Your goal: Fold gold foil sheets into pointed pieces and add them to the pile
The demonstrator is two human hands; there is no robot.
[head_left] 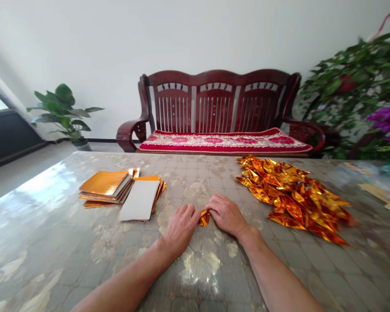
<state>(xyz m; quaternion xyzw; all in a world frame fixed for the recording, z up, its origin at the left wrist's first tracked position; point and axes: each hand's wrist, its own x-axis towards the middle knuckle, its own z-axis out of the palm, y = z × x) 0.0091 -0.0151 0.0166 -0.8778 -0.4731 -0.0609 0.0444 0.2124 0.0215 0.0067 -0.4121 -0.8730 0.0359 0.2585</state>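
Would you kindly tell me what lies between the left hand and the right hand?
In the head view, a small gold foil piece lies between the left hand and the right hand, touching both.

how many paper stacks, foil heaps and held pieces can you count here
Gold-topped stack plus white-topped stack: 2
Heap of folded gold pieces (too overlapped to count singly): 1
Gold piece held between left hand and right hand: 1
Total: 4

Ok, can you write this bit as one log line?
left hand: holds gold foil piece | right hand: holds same piece | left on table: gold-topped stack, white-topped stack | right: crumpled-looking foil pile
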